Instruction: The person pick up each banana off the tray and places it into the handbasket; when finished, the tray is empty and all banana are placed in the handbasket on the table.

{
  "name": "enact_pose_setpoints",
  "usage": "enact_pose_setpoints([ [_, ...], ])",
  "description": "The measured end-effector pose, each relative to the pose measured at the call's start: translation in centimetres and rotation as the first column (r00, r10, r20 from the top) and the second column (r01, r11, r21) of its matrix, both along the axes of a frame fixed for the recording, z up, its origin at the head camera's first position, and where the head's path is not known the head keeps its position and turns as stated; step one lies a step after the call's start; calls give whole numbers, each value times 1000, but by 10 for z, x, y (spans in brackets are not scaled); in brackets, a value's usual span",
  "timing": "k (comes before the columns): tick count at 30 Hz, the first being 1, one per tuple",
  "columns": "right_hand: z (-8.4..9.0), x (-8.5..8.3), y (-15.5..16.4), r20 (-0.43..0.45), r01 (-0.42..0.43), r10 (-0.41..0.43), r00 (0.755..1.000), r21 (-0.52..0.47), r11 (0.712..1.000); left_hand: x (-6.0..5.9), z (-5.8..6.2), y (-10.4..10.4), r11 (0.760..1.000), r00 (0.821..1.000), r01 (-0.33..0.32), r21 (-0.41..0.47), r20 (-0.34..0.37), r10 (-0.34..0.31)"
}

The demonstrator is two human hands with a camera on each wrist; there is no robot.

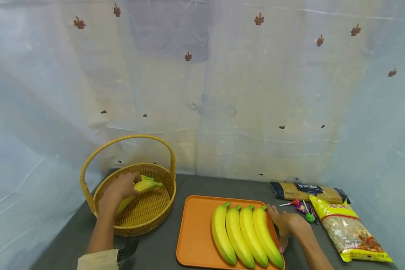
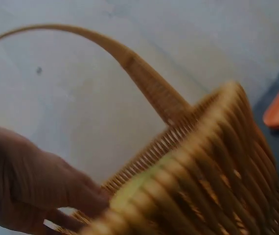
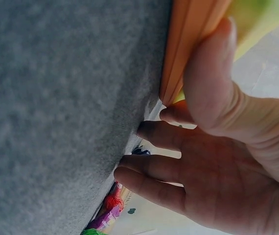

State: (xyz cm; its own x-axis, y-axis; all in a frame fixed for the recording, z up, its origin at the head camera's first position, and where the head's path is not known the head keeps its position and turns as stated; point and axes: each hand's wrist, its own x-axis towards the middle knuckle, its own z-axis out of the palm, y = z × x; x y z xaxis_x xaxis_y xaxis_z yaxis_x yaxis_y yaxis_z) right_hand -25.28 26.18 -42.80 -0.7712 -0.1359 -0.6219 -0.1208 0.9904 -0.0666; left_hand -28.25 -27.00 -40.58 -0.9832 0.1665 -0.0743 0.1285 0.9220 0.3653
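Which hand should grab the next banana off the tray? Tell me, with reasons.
Probably the right hand: it rests open against the orange tray's right edge, beside the nearest banana. The left hand is holding a banana in the basket.

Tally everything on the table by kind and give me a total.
Bananas: 5, four on the tray, one in the left hand
Baskets: 1
Trays: 1
Spaghetti packs: 1
Grain bags: 1
Lollipop clusters: 1, number unclear
Total: 10

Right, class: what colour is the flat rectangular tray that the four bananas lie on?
Orange. The flat rectangular tray shows best in the head view, under the four bananas.
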Motion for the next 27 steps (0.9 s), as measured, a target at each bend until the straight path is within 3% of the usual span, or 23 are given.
enact_pose_setpoints([
  [5, -2, 0, 0, 0, 7, -7, 1000, -24, 1000, -5, -9, -1, 998, 999, -33, -60, 19, 34],
  [13, 0, 0, 0, 0, 16, -16, 1000, -21, 1000, -3, -8, -7, 996, 992, -80, -51, 94, 84],
  [19, 1, -1, 0, 12, 25, -24, 1000, -28, 999, -7, -13, -8, 995, 999, -16, -97, 27, 18],
  [27, -1, -1, 0, 6, 24, -24, 1000, -4, 1000, -10, -18, -8, 994, 1000, -27, -108, -16, 25],
])
